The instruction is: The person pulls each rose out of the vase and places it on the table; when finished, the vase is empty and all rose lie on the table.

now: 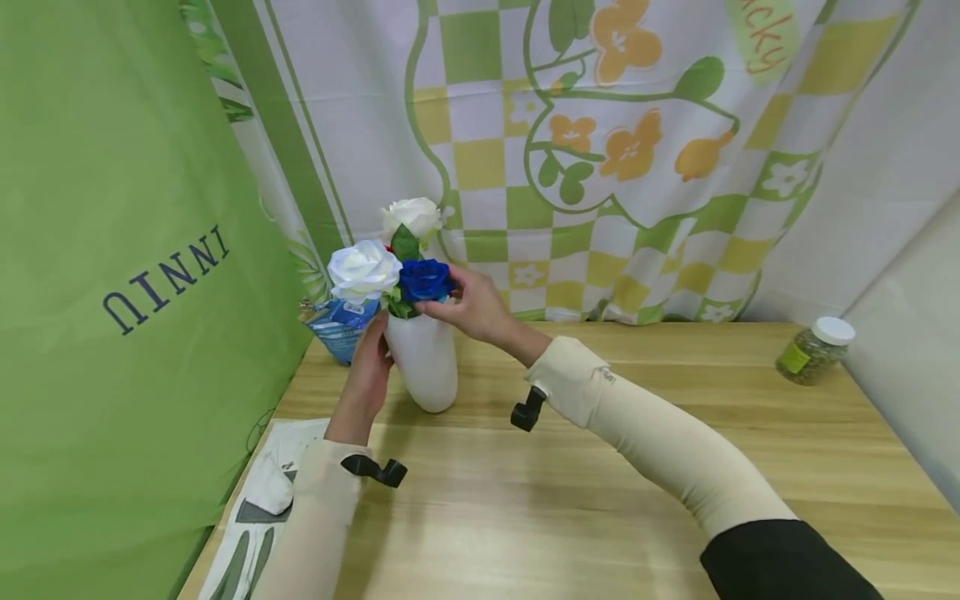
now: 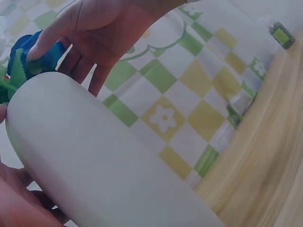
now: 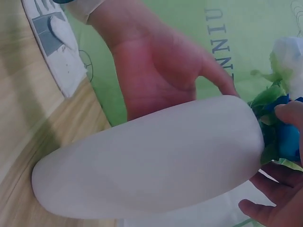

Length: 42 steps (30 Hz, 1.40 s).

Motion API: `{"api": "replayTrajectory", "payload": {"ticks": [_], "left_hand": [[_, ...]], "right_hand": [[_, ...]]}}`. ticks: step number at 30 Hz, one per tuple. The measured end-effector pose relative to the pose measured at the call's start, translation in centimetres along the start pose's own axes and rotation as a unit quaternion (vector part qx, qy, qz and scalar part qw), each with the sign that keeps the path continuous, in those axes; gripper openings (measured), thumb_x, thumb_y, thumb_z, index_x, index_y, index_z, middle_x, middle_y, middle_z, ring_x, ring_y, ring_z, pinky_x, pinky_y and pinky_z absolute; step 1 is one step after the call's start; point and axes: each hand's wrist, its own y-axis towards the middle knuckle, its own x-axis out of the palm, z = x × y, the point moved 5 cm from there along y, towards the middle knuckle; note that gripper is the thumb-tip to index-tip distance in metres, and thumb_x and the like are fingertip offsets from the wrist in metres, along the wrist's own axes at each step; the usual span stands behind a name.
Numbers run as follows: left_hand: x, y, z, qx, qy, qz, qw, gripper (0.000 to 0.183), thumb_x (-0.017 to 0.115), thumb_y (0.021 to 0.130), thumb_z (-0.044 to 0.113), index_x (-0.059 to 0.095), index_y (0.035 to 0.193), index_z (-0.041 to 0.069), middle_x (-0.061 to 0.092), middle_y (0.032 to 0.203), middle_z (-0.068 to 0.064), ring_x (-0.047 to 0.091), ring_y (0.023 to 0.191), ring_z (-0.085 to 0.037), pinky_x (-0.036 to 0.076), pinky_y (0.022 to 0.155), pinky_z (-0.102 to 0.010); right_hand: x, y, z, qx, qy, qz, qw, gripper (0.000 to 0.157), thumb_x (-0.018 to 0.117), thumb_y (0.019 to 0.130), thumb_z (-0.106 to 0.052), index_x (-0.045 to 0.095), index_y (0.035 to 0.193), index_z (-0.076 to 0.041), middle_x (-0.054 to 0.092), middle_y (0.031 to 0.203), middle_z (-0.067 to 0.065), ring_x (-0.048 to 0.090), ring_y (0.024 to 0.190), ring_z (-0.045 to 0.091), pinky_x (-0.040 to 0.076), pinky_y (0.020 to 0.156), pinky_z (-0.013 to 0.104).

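A white vase [image 1: 427, 367] stands on the table, leaning a little, with artificial roses in its mouth. My left hand [image 1: 370, 367] holds the vase near its top from the left; in the right wrist view that hand's fingers pass out of sight behind the vase [image 3: 151, 165]. At the vase's mouth, my right hand [image 1: 483, 310] pinches the blue rose [image 1: 426, 280] between thumb and fingers. To the left of the blue bloom is a white rose [image 1: 365, 271], and another white rose [image 1: 412, 218] rises behind. Green leaves [image 3: 269, 101] crowd the vase's rim.
Behind the left hand sits a blue bag [image 1: 341, 329]. A lidded jar [image 1: 816, 350] stands at the table's far right. A printed cloth [image 1: 281, 433] lies along the left edge. Curtains [image 1: 555, 192] hang behind the wooden table [image 1: 570, 483], with a green cover [image 1: 135, 400] on the left.
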Motion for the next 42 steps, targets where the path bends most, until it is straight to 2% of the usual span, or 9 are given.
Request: {"api": "replayTrajectory", "payload": {"ticks": [4,7,12,15,19,22,28,34,42], "left_hand": [[0.1,0.3,0.3,-0.004,-0.004,0.006,1.0,0.048,0.037,0.105,0.044,0.04,0.144,0.016,0.048,0.14,0.002,0.041,0.135,-0.015,0.034,0.107,-0.034],[0.0,0.3,0.4,-0.009,-0.01,0.005,0.9999,0.04,0.039,0.104,0.045,0.045,0.134,0.019,0.051,0.129,0.008,0.044,0.13,-0.011,0.036,0.105,-0.032],[0.0,0.2,0.3,-0.012,-0.013,-0.009,0.9998,0.047,0.038,0.104,0.042,0.04,0.143,0.016,0.045,0.145,0.002,0.038,0.141,-0.014,0.033,0.112,-0.036],[0.0,0.1,0.2,-0.009,-0.007,-0.011,0.9999,0.05,0.036,0.105,0.042,0.038,0.146,0.013,0.042,0.151,-0.003,0.036,0.144,-0.017,0.032,0.114,-0.039],[-0.1,0.0,0.2,-0.005,0.006,-0.014,0.9999,0.058,0.035,0.105,0.042,0.031,0.154,0.011,0.035,0.159,-0.008,0.03,0.15,-0.022,0.027,0.119,-0.045],[-0.2,-0.1,0.1,-0.003,0.011,-0.016,0.9998,0.06,0.034,0.105,0.041,0.027,0.156,0.01,0.03,0.163,-0.01,0.027,0.152,-0.024,0.024,0.122,-0.049],[-0.3,0.1,0.2,-0.002,0.02,-0.01,0.9997,0.058,0.034,0.105,0.041,0.031,0.153,0.008,0.036,0.156,-0.01,0.033,0.147,-0.024,0.029,0.118,-0.046],[-0.2,0.3,0.1,0.003,0.023,-0.012,0.9997,0.056,0.036,0.104,0.04,0.033,0.152,0.011,0.039,0.153,-0.007,0.036,0.145,-0.022,0.032,0.114,-0.043],[-0.5,0.4,0.0,0.002,0.029,-0.011,0.9995,0.057,0.038,0.104,0.042,0.034,0.152,0.011,0.039,0.154,-0.007,0.039,0.142,-0.02,0.033,0.116,-0.043]], "right_hand": [[-0.5,0.3,-0.6,0.002,-0.003,0.026,1.0,0.043,0.079,0.085,-0.012,0.064,0.123,0.002,0.073,0.112,0.02,0.07,0.094,0.025,0.059,0.081,0.034],[-1.0,0.4,-0.9,0.01,-0.001,0.048,0.999,0.044,0.078,0.086,-0.015,0.063,0.123,0.001,0.073,0.109,0.02,0.068,0.085,0.023,0.056,0.072,0.027],[-1.7,0.4,-1.1,0.036,0.007,0.057,0.998,0.045,0.077,0.088,-0.023,0.062,0.126,-0.004,0.073,0.111,0.017,0.072,0.089,0.027,0.059,0.07,0.028],[-2.0,0.3,-1.6,0.043,-0.02,0.077,0.996,0.044,0.079,0.086,-0.029,0.065,0.122,-0.006,0.074,0.109,0.014,0.072,0.091,0.026,0.059,0.07,0.03],[-2.5,0.2,-3.0,0.01,-0.057,0.131,0.99,0.044,0.081,0.084,-0.031,0.068,0.118,-0.007,0.073,0.11,0.011,0.07,0.1,0.022,0.057,0.082,0.034],[-2.8,0.2,-4.2,-0.018,-0.032,0.156,0.987,0.046,0.081,0.084,-0.027,0.065,0.121,-0.004,0.073,0.112,0.013,0.071,0.1,0.023,0.058,0.085,0.035],[-3.5,0.9,-6.3,-0.049,0.057,0.154,0.985,0.047,0.078,0.087,-0.016,0.058,0.126,0.0,0.071,0.109,0.02,0.072,0.081,0.028,0.062,0.065,0.033],[-4.4,1.1,-8.4,-0.085,0.063,0.162,0.981,0.046,0.077,0.087,-0.013,0.057,0.126,0.002,0.07,0.11,0.02,0.071,0.079,0.026,0.061,0.066,0.031],[-5.4,0.7,-10.9,-0.13,0.124,0.169,0.969,0.049,0.074,0.087,-0.005,0.053,0.13,0.005,0.067,0.119,0.023,0.071,0.087,0.038,0.062,0.071,0.032]]}}
